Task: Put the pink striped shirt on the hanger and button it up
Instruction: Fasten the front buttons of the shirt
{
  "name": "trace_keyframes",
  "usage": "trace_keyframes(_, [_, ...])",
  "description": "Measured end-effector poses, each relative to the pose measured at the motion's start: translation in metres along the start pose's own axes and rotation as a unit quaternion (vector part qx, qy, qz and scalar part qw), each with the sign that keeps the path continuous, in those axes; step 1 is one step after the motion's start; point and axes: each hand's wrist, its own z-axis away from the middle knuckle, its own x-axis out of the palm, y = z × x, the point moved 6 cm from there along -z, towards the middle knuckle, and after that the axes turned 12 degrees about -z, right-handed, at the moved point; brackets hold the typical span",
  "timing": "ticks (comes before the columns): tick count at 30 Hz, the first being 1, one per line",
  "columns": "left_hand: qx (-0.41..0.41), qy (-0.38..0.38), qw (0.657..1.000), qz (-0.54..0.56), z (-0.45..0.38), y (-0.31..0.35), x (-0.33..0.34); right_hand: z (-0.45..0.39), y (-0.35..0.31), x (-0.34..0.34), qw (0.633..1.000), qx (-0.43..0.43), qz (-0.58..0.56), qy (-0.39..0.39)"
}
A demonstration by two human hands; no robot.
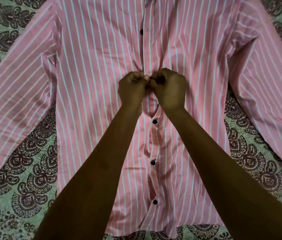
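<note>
The pink striped shirt [93, 66] lies flat, front up, sleeves spread to both sides. Its front placket runs down the middle with dark buttons; one button [141, 31] sits above my hands and three lie below, the nearest [154, 121] just under my wrists. My left hand [133, 90] and my right hand [169, 90] meet at the placket at mid-chest, fingers curled, pinching the shirt's front edges together around a button that is mostly hidden between my fingertips. No hanger shows in the frame.
A green bedsheet [33, 170] with dark paisley print lies under the shirt and shows on both sides and along the lower edge. The shirt's collar is cut off by the top of the frame.
</note>
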Motion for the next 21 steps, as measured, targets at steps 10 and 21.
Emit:
trace_keyframes(10, [0.194,-0.028,0.963,-0.183,-0.011,0.012,-0.005,-0.005,0.019,0.004,0.958,0.222,-0.177,-0.029])
trace_keyframes(21, [0.195,0.025,0.961,-0.193,-0.025,0.038,-0.017,-0.033,-0.017,-0.012,0.999,0.006,-0.038,-0.017])
